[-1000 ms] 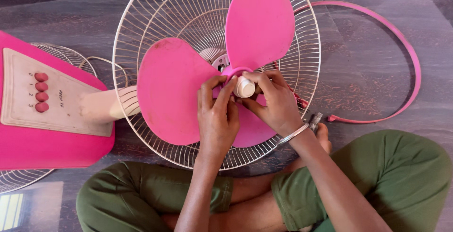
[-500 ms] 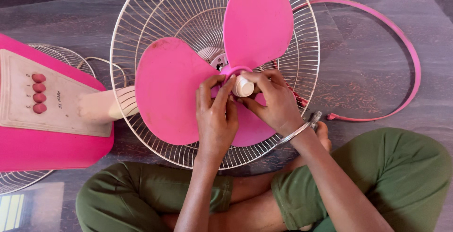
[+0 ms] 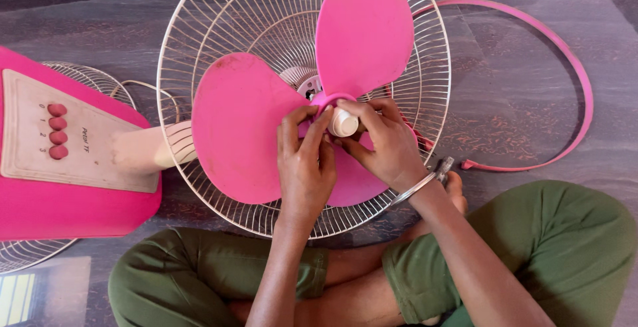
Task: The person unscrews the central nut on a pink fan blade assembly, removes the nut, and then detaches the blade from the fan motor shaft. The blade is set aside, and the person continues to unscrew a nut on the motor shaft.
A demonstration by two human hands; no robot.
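Both hands are meeting at the hub of the pink fan blade (image 3: pixel 266 127) lying in the wire guard (image 3: pixel 199 34) on the floor, the right hand (image 3: pixel 385 144) pinching the cream cap (image 3: pixel 344 123) with closed fingers, the left hand (image 3: pixel 306 164) pressing its fingers against it.

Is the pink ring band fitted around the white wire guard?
No, the pink ring band lies open on the floor beside the white wire guard.

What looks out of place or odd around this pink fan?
The fan lies apart on the floor: its pink rim band is off, lying loose beside the rear wire guard, and a second wire guard sits under the base. Both hands meet at the cream blade cap.
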